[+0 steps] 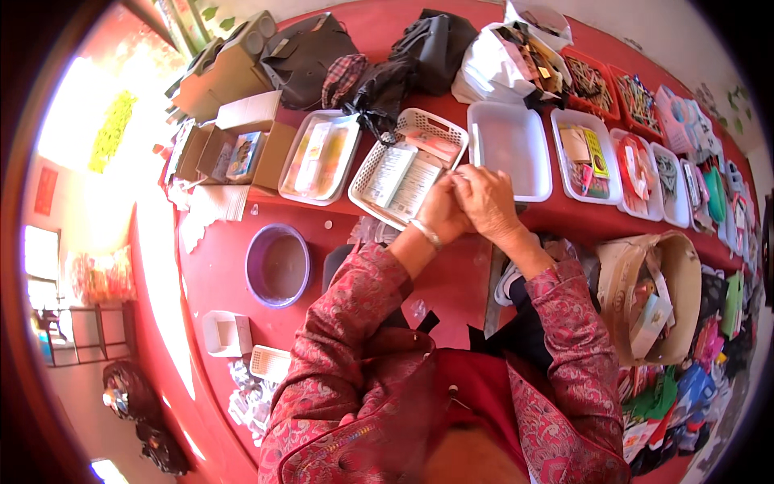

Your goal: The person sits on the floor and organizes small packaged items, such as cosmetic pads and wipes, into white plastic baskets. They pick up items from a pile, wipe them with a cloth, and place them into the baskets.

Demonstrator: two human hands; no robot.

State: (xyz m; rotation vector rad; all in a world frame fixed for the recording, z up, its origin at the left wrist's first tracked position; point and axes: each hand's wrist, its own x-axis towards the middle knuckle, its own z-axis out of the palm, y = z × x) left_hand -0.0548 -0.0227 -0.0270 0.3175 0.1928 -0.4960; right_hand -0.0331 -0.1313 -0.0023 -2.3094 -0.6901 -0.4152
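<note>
Left hand (pixel 442 211) and right hand (pixel 486 198) pressed together over white slotted basket (pixel 379 153) on red table (pixel 234 266)

Our red table, crowded along its far edge

We take the purple bowl (pixel 277 265) as our landmark on the red table (pixel 451 278). Just beyond it we see a white perforated basket (pixel 407 168) of packets, with a clear tray (pixel 320 157) to that basket's left and an open cardboard box (pixel 242 145) further left. To the right of the basket we find an empty white tray (pixel 509 150), then a row of white trays (pixel 587 156) filled with small coloured goods. Behind these lie dark bags (pixel 435 44) and a white plastic bag (pixel 500 64). Nearer us than the bowl sit a small white container (pixel 226 332) and a small white basket (pixel 270 363).
</note>
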